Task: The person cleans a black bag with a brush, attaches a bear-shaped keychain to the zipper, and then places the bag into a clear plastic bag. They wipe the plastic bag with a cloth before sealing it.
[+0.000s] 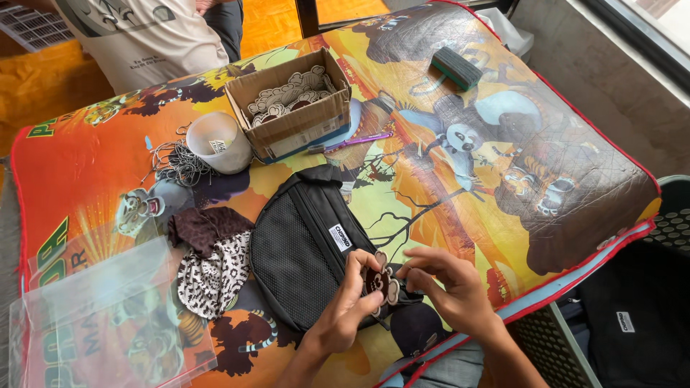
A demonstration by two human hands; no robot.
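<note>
Keychain charm (379,282), a small brown-and-white cartoon-shaped tag, sits pinched between both hands at the near edge of the tabletop, right over the lower end of a black pouch bag (309,244). The left hand (345,309) grips the charm between thumb and curled fingers, closed tight on its left side. The right hand (449,287) has its fingers bent and drawn together at the charm's right side, where the bag's zipper end seems to lie; whether it grips a pull or a ring there cannot be told. Judging from the grip, the work goes best with the charm held steady by the left hand while the right fingertips do the fine work, keeping the bag flat on the table (575,187). Toward the far edge stand a cardboard box (291,104) of similar charms, a white cup (215,140) and a heap of metal chains (176,162). Patterned cloth pouches (212,262) lie just left of the bag.
</note>
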